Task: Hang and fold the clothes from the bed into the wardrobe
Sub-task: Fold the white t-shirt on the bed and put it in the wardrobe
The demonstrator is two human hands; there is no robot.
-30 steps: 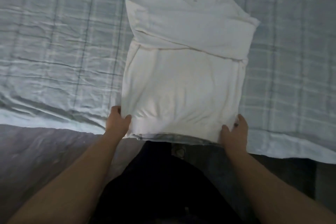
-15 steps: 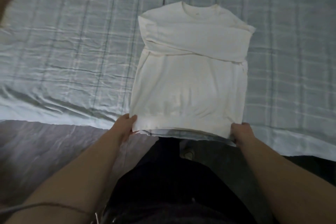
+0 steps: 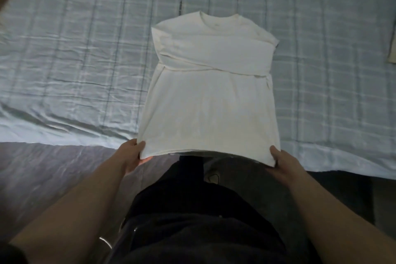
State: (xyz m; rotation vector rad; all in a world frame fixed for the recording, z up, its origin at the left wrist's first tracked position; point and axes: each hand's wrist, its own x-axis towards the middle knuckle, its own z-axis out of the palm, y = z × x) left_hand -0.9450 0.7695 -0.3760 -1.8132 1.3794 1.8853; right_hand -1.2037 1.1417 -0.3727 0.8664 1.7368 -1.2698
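Note:
A white long-sleeved shirt (image 3: pixel 210 96) lies on the bed, neck away from me, with its sleeves folded across the chest. Its hem is lifted off the bed's near edge. My left hand (image 3: pixel 131 155) pinches the hem's left corner, thumb on top. At the hem's right corner, my right hand (image 3: pixel 280 162) grips the cloth, fingers tucked under it. The wardrobe is out of view.
The bed (image 3: pixel 75 60) carries a pale blue checked cover and fills the upper view. A beige item (image 3: pixel 393 49) shows at the right edge. Grey floor (image 3: pixel 42 171) lies below the bed's edge on the left.
Both hands have raised the shirt's hem off the bed's edge; the lower part now hangs lifted toward me. The view has shifted a little to the right.

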